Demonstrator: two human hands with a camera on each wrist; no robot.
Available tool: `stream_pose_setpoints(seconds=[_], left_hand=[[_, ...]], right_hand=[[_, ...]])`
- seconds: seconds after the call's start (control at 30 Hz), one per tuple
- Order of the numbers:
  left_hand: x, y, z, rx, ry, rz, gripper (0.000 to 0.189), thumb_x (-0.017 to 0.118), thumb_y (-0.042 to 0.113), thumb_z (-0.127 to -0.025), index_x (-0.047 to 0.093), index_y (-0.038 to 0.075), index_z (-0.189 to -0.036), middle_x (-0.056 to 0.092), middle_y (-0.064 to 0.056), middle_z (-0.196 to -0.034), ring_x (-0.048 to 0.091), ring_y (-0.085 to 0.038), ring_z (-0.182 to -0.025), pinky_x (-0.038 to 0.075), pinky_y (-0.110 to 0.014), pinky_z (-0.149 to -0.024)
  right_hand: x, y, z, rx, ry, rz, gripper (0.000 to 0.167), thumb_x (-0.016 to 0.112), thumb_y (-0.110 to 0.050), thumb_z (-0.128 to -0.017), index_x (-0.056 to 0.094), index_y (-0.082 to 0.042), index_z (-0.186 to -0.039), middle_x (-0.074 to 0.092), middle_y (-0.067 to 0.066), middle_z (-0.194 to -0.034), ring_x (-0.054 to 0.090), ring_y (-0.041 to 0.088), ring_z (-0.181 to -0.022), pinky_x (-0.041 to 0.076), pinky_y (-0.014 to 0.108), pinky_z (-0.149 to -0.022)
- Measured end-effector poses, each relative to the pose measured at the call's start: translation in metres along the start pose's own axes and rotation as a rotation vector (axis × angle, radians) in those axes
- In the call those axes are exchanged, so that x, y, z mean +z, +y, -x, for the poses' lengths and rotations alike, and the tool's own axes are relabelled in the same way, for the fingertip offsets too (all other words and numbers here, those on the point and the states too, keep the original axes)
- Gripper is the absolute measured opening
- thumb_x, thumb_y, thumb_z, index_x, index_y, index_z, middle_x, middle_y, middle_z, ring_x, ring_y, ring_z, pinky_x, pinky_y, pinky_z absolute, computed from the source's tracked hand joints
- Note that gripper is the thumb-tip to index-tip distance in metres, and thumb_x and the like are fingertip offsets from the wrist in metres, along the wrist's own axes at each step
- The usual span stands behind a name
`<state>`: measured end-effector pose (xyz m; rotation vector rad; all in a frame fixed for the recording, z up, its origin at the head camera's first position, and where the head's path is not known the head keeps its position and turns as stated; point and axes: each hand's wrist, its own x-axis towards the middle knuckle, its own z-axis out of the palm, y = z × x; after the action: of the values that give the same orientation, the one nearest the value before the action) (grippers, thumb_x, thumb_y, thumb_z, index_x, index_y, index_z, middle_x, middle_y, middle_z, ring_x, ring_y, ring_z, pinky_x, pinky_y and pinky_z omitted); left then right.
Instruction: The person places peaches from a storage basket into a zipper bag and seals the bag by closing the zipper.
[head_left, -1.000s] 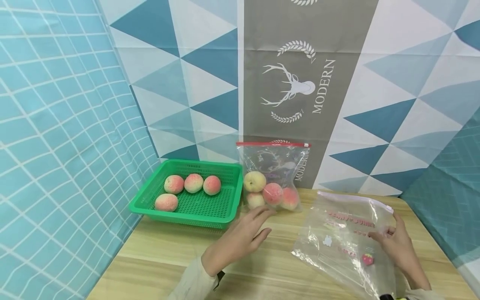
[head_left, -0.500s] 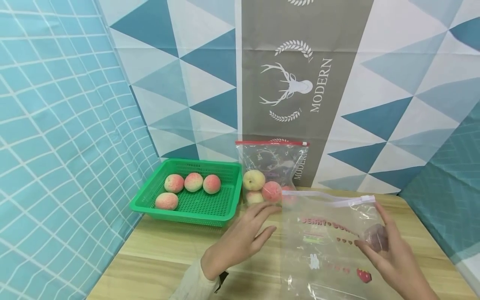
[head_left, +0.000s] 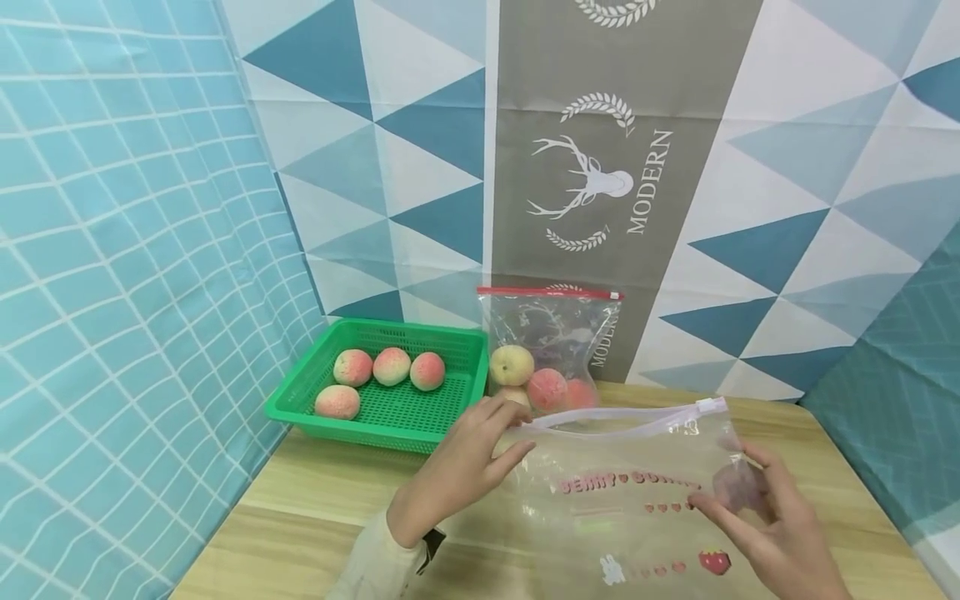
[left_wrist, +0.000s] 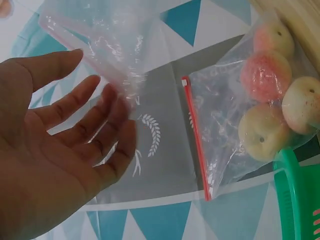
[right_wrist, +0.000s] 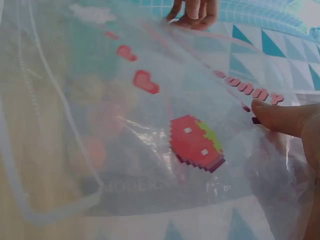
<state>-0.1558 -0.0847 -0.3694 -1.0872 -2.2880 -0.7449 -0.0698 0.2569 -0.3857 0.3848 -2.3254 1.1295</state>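
Right fingers pinch clear bag; left fingers loosely spread at its edge.

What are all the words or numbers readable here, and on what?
"MODERN": sideways on the grey wall panel.
"MODERN": again, lower on it, partly behind the red-zipped bag.
"ENNY", "UNNY": on the clear bag the right hand holds; both first letters unclear.
Faint pink-green lines below: too blurred to tell if text.
No numbers readable.

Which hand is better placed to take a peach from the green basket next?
Likely the left hand: it is nearer the green basket, its thumb and fingers parted; the right hand is farther off, gripping the pale-zip bag.
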Motion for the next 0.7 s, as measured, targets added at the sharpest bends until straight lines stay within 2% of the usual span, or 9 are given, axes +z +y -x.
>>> stream_pose_setpoints(seconds=[0.13,0.23,0.33,0.4,0.43,0.5,0.57,0.63,0.7], left_hand=[[-0.001,-0.001,0.002,0.025,-0.055,-0.021,0.009,0.074,0.022,-0.091,0.068,0.017,-0.096,0.058,0.005,-0.088,0.048,-0.01,-0.081,0.042,-0.025,-0.074],[0.0,0.001,0.003,0.059,-0.112,-0.019,0.008,0.074,0.018,-0.09,0.067,0.019,-0.087,0.06,0.006,-0.092,0.05,-0.011,-0.089,0.043,-0.027,-0.08],[0.002,0.005,0.001,0.082,-0.176,0.06,0.005,0.071,0.017,-0.092,0.067,0.018,-0.089,0.066,0.005,-0.105,0.055,-0.013,-0.105,0.045,-0.027,-0.092],[0.004,0.008,0.0,0.102,-0.207,0.143,0.001,0.067,0.016,-0.095,0.068,0.015,-0.096,0.067,0.006,-0.103,0.057,-0.009,-0.103,0.045,-0.022,-0.092],[0.006,0.01,0.0,0.103,-0.22,0.188,0.003,0.064,0.016,-0.098,0.067,0.015,-0.098,0.066,0.006,-0.099,0.058,-0.006,-0.098,0.045,-0.018,-0.088],[0.01,0.013,0.0,0.118,-0.233,0.259,0.007,0.058,0.015,-0.101,0.064,0.012,-0.102,0.057,0.008,-0.084,0.053,-0.001,-0.082,0.043,-0.011,-0.079],[0.014,0.017,-0.001,0.126,-0.242,0.291,0.006,0.053,0.014,-0.103,0.059,0.012,-0.102,0.047,0.008,-0.075,0.044,0.001,-0.068,0.038,-0.008,-0.068],[0.017,0.021,-0.001,0.131,-0.253,0.299,0.007,0.051,0.012,-0.104,0.054,0.011,-0.098,0.043,0.007,-0.071,0.039,0.001,-0.063,0.035,-0.007,-0.062],[0.019,0.026,-0.001,0.136,-0.26,0.293,0.007,0.051,0.011,-0.104,0.053,0.011,-0.097,0.044,0.007,-0.072,0.038,0.001,-0.062,0.034,-0.007,-0.061]], right_hand=[[0.009,0.007,0.001,0.091,-0.005,0.071,0.071,0.083,-0.001,-0.078,0.047,-0.008,-0.138,0.063,-0.006,-0.101,0.068,0.004,-0.074,0.053,0.013,-0.064],[0.013,0.018,-0.008,0.106,-0.014,0.18,0.07,0.085,-0.015,-0.08,0.047,-0.007,-0.139,0.061,0.003,-0.097,0.061,0.003,-0.074,0.05,0.014,-0.062],[0.019,0.027,-0.019,0.082,0.002,0.305,0.082,0.085,-0.026,-0.08,0.04,-0.003,-0.145,0.059,0.012,-0.102,0.058,0.018,-0.088,0.051,0.031,-0.073],[0.026,0.026,-0.026,0.019,0.043,0.356,0.083,0.086,-0.023,-0.078,0.041,0.003,-0.142,0.056,0.02,-0.105,0.052,0.032,-0.097,0.043,0.046,-0.085],[0.031,0.021,-0.029,-0.004,0.069,0.371,0.077,0.086,-0.021,-0.078,0.045,0.005,-0.138,0.055,0.021,-0.107,0.05,0.037,-0.099,0.04,0.052,-0.084],[0.042,0.007,-0.031,-0.044,0.104,0.355,0.059,0.084,-0.016,-0.079,0.053,0.003,-0.126,0.057,0.017,-0.1,0.051,0.034,-0.094,0.039,0.047,-0.084],[0.053,-0.011,-0.033,-0.062,0.08,0.295,0.041,0.079,-0.014,-0.085,0.058,-0.002,-0.117,0.058,0.007,-0.085,0.054,0.022,-0.077,0.044,0.033,-0.071],[0.06,-0.027,-0.036,-0.062,0.0,0.216,0.031,0.072,-0.016,-0.093,0.06,-0.012,-0.121,0.055,-0.006,-0.072,0.049,0.009,-0.061,0.042,0.023,-0.055],[0.066,-0.036,-0.041,-0.07,-0.112,0.159,0.025,0.063,-0.02,-0.099,0.061,-0.021,-0.125,0.053,-0.013,-0.066,0.045,0.002,-0.053,0.04,0.022,-0.049]])
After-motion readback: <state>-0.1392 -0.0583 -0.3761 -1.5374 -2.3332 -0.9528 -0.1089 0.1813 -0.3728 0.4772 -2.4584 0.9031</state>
